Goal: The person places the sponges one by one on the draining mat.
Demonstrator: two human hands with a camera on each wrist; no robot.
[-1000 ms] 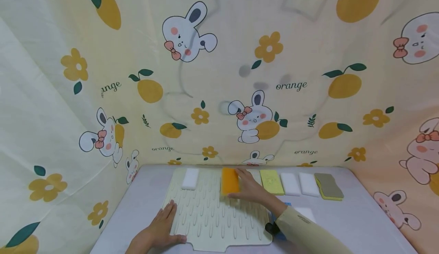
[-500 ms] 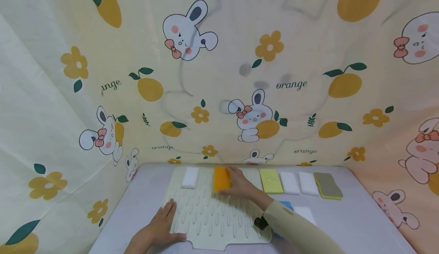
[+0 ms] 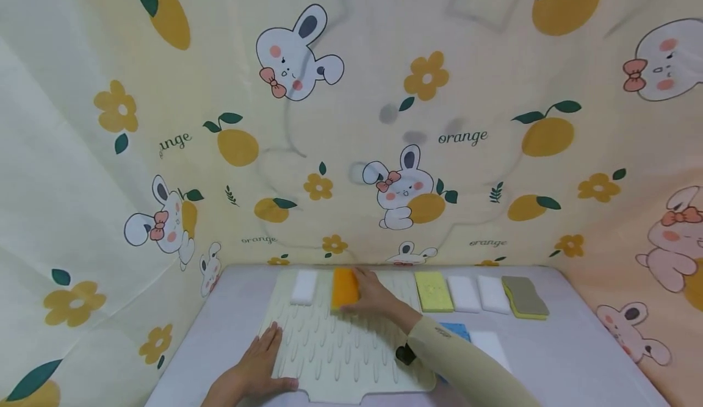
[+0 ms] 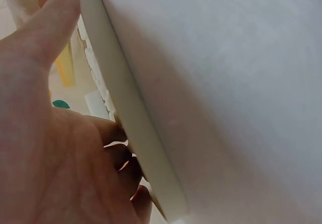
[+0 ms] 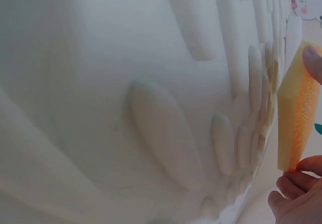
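Observation:
My right hand [image 3: 379,297] pinches an orange-and-yellow sponge [image 3: 344,289] by its edges, thumb on one side and fingers on the other, over the far part of a cream ridged mat [image 3: 340,370]. In the right wrist view the sponge [image 5: 296,113] is at the right edge, its yellow layer facing the ridges; whether it touches the mat is unclear. My left hand [image 3: 255,364] lies along the mat's left edge, fingers straight, thumb near the front edge. A white sponge [image 3: 304,287] rests on the mat's far left, left of the orange one.
Right of the mat stand a yellow sponge [image 3: 434,291], two white sponges [image 3: 464,294] and a grey-and-yellow sponge [image 3: 525,297] in a row. Nearer lie a blue item [image 3: 457,330] and a white block [image 3: 490,346], partly behind my right sleeve. A printed curtain [image 3: 351,120] encloses the table.
My right hand has moved left across the mat with the orange-and-yellow sponge, closer to the white sponge. The left hand has stayed in place.

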